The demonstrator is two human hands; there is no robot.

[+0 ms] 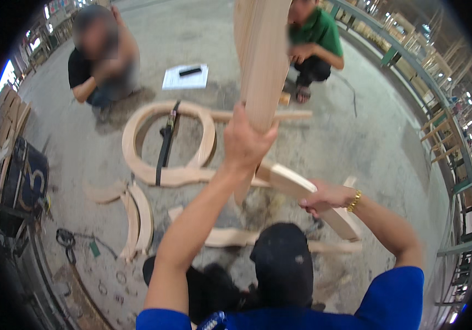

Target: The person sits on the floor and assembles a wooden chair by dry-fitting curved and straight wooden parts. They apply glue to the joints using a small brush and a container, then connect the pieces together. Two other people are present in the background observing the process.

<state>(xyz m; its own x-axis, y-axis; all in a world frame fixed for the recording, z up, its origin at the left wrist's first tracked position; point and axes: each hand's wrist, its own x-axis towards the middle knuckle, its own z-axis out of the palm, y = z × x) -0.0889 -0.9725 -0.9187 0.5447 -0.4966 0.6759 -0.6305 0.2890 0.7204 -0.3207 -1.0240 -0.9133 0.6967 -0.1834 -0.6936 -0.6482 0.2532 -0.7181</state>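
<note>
My left hand (245,142) is raised and grips the lower end of a tall pale wooden board (262,55) that stands upright and runs out of the top of the view. My right hand (324,199), with a gold bracelet on its wrist, holds a shorter pale wooden bar (293,186) that slants down to the right. Board and bar meet close to my left hand; the joint itself is hidden. Between my arms, low down, is the head of a person in a black cap (282,264).
On the concrete floor lies an oval wooden frame (137,159) with a black strap clamp (164,144) across it, and curved wooden pieces (138,217) nearer me. Two people crouch at the far side beside a white paper sheet (185,78). A dark drum (24,184) stands left, green racks (450,165) right.
</note>
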